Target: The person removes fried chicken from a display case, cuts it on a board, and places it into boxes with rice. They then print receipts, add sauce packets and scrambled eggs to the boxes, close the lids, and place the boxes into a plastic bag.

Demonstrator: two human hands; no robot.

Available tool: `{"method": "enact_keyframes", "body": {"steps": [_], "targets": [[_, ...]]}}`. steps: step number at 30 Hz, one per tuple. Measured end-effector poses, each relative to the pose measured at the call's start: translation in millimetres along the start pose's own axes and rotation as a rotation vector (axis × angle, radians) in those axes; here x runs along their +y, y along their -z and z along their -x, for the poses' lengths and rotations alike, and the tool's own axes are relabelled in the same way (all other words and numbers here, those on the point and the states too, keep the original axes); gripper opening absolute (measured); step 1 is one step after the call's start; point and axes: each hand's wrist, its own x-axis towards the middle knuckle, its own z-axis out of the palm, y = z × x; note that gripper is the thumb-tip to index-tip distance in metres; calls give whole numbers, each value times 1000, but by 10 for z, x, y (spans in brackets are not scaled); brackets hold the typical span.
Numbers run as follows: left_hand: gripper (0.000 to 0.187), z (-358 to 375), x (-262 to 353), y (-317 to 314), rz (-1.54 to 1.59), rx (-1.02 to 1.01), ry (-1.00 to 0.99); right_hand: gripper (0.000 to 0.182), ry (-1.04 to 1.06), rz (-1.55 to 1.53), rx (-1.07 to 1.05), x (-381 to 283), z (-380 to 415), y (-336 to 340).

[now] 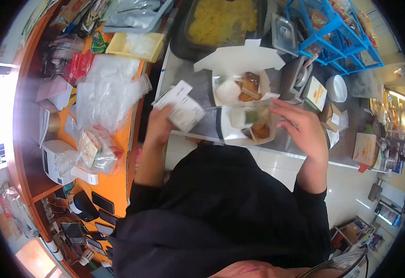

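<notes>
My left hand (160, 121) is closed round some printed paper slips (185, 111), held over the left edge of the metal counter. Two open white food boxes (221, 124) stand on the counter in front of my body. The farther one holds white rice (228, 91) and browned food pieces (250, 88). In the nearer one lie rice, something green and a brown piece. My right hand (300, 125) is at the right side of the nearer box, fingers apart, fingertips by a small clear item (258, 114) that is blurred; whether they grip it is unclear.
Behind the boxes is a tray of yellow food (221, 23). Blue racks (337, 41), white bowls (336, 88) and a small carton (314, 94) stand to the right. On the orange table at left are plastic bags (105, 92), a yellow basket (156, 47) and a white printer (56, 160).
</notes>
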Motion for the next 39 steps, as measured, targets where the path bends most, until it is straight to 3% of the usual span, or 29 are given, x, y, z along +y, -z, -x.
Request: {"method": "enact_keyframes", "body": {"steps": [2, 4, 5, 6, 8, 9, 10, 13, 14, 17, 18, 20, 24, 27, 29, 31, 33, 35, 36, 39], "targets": [[37, -348, -291, 142, -336, 75, -95, 29, -5, -155, 16, -152, 100, -122], [41, -505, -309, 139, -935, 219, -289, 23, -37, -438, -11, -317, 153, -270], [44, -526, -332, 135, -1234, 288, -388, 23, 35, -468, -122, -399, 95, -362], [46, -521, -332, 104, -1315, 339, -555, 22, 110, -497, -231, -489, 2, -467], [51, -490, -274, 16, -1466, 441, -899, 24, -168, -534, -558, -680, -283, -812], [54, -477, -245, 23, -1536, 492, -1076, 27, -63, -423, -501, -636, -409, -1109], [61, -473, -241, 108, -1618, 356, -910, 30, 41, -313, -445, -550, -528, -1454], [64, -634, -336, 608, -1725, -35, -842, 40, -67, 46, -358, -492, -973, -2212], [79, -618, -271, 618, -1712, -87, -787, 45, -117, 104, -351, -459, -1136, -2383], [99, -415, -57, 484, -1410, -128, -648, 55, -150, 146, -323, -387, -1447, -2610], [116, -381, -49, 464, -1444, -142, -648, 63, -149, 217, -369, -351, -1500, -2649], [117, -383, -88, 478, -1422, -130, -704, 61, -135, 172, -361, -309, -1359, -2729], [120, -349, -96, 488, -1446, -150, -749, 47, -159, 149, -598, -442, -938, -2566], [115, -316, -110, 411, -1630, -154, -754, 37, -77, 73, -602, -482, -725, -2252], [110, -314, -156, 305, -1770, -142, -745, 36, -38, -121, -509, -707, -658, -1719], [104, -336, -217, 189, -1868, -129, -730, 37, 7, -315, -574, -843, -641, -1191], [86, -393, -192, 22, -1765, -123, -695, 35, 8, -492, -597, -753, -527, -841], [71, -610, -226, -48, -1666, -78, -612, 34, 3, -560, -439, -663, -364, -542], [55, -924, -317, 45, -1375, -35, -699, 34, -1, -593, -361, -621, -268, -423], [38, -1592, -239, -111, -48, 165, -104, 32, -202, -715, -57, -520, 22, -177]]}}
